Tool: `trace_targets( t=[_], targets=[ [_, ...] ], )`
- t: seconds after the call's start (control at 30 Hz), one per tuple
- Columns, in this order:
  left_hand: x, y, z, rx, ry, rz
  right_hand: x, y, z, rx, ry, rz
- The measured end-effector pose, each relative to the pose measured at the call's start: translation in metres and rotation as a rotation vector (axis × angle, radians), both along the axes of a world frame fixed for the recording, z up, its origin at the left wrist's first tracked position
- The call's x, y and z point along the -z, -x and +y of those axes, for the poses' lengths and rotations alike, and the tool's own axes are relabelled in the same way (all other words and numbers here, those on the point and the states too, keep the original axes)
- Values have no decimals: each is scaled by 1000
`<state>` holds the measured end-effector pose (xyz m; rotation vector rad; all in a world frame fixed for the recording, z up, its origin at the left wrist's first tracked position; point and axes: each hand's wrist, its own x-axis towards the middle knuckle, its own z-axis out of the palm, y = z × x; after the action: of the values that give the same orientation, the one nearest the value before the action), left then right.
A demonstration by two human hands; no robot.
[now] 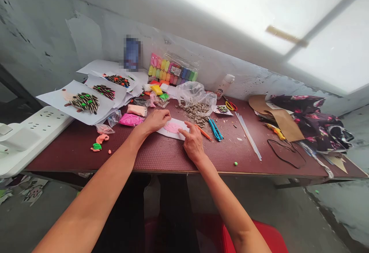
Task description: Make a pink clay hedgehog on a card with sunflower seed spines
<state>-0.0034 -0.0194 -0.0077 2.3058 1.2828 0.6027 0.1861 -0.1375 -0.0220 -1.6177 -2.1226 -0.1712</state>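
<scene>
A small sheet of white paper [163, 133] lies on the table in front of me, with a flat pink clay shape [172, 127] on it. My left hand [154, 121] is at its upper left edge, fingers bent together and gripping the paper there. On the right side rests my right hand [193, 141], open, with fingers apart. One of its fingertips touches the pink clay's right edge; another finger reaches over the paper's right edge. Just beyond it are an orange pen-like tool [204, 133] and a blue utility knife [215, 130].
Sunflower seeds [197, 110] are heaped behind the paper near a clear plastic bag [191, 91]. Seed-covered hedgehog pictures [85, 103] are stacked left, beside a white power strip [43, 126]. Bagged clay [131, 120], scissors [230, 104], glue sticks [248, 135] and a glue gun [275, 131] surround the workspace.
</scene>
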Motion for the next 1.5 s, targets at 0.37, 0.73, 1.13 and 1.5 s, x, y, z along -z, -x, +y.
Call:
trace_targets(
  t=[0.37, 0.73, 1.13, 1.5],
  targets=[
    [4, 1, 3, -5, -17, -6, 1, -1, 0, -17, -1, -12],
    [3, 1, 1, -6, -16, -13, -2, 1, 1, -29, 77, -54],
    [3, 1, 1, -3, 0, -7, -5, 4, 1, -3, 127, -70],
    [4, 1, 2, 3, -15, -16, -4, 2, 2, 16, 103, -43]
  ],
)
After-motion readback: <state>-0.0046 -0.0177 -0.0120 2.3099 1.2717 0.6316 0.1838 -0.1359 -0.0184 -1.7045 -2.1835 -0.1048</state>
